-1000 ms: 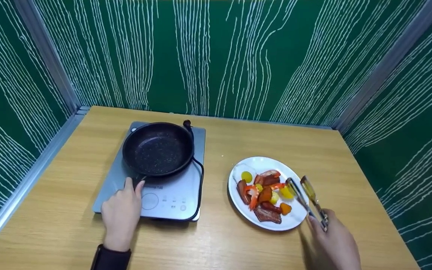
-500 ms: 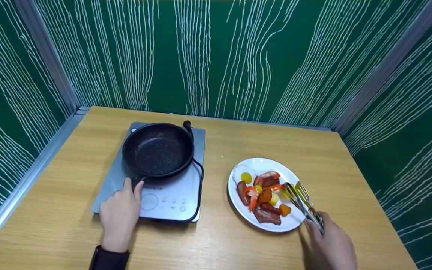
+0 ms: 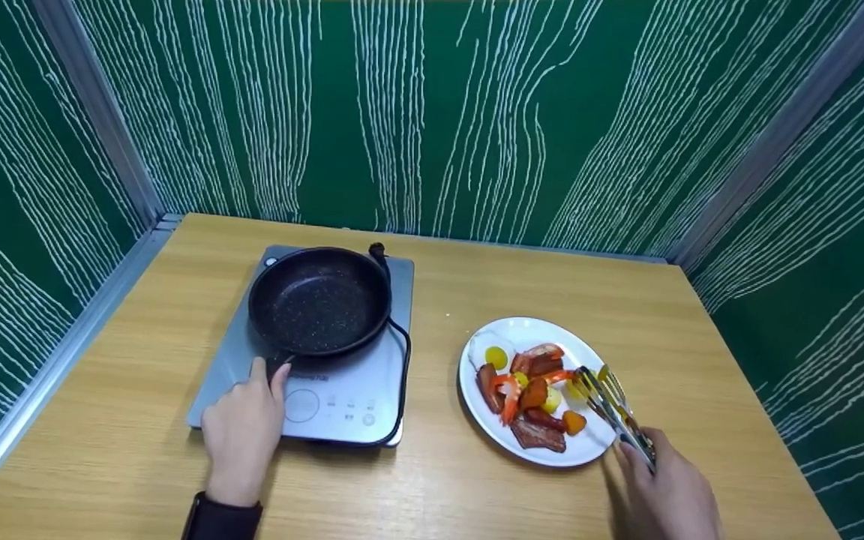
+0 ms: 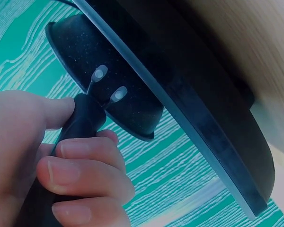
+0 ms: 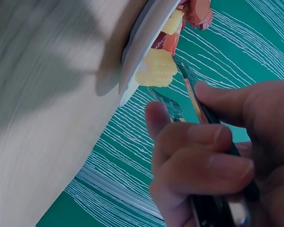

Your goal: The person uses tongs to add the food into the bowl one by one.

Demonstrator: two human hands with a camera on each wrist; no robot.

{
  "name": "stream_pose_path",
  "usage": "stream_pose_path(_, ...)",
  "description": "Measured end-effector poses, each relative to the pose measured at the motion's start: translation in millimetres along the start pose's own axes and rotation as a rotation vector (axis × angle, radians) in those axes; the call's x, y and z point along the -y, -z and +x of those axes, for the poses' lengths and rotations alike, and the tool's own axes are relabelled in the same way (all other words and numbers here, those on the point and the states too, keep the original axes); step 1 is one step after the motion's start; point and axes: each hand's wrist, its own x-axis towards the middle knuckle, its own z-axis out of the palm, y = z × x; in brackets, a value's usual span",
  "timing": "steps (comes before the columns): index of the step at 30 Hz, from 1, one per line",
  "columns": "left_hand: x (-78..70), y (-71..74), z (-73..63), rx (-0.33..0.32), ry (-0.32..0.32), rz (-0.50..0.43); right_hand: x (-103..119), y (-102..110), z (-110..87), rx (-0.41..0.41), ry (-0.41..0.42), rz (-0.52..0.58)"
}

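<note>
In the head view my left hand (image 3: 243, 431) is wrapped around the handle of a black frying pan (image 3: 319, 304). The left wrist view shows its fingers and thumb curled round the black handle (image 4: 80, 125). The pan sits level on an induction cooker (image 3: 241, 360), with no food inside. My right hand (image 3: 672, 480) holds metal food tongs (image 3: 616, 412) over the right side of a white plate (image 3: 481, 424). The tong tips are close together at a piece of corn (image 5: 156, 68) near the plate's edge, one tip on each side of it.
Bacon (image 3: 538, 435), a fried egg (image 3: 496, 357), shrimp (image 3: 507, 394) and several orange and yellow pieces share the plate. A black cord (image 3: 405, 360) runs along the cooker's right side. Green panels (image 3: 462, 112) with white lines enclose the wooden table (image 3: 432, 480).
The tongs have closed from wide apart to nearly together at the corn, my right hand shifting slightly. My left hand and the pan stay in place.
</note>
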Motion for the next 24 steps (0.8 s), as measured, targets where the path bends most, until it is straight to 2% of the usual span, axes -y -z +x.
stream_pose_path(8,-1.1,-0.8,-0.9,-0.025,-0.008,-0.007,2,9,-5.2,-0.075,0.052,-0.045)
stream_pose_path(13,0.0,0.1,1.4,-0.023,-0.016,-0.001,8,16,-8.1,-0.077,0.039,-0.012)
stream_pose_path(16,0.4,0.9,1.9,-0.009,-0.011,-0.001,15,20,-10.1,-0.093,0.059,-0.008)
stream_pose_path(19,0.7,1.2,1.7,0.012,-0.002,-0.001,26,23,-11.3,-0.142,0.134,-0.015)
stream_pose_path(24,1.1,0.8,1.1,0.026,-0.005,0.003,59,24,-10.5,-0.273,0.35,0.014)
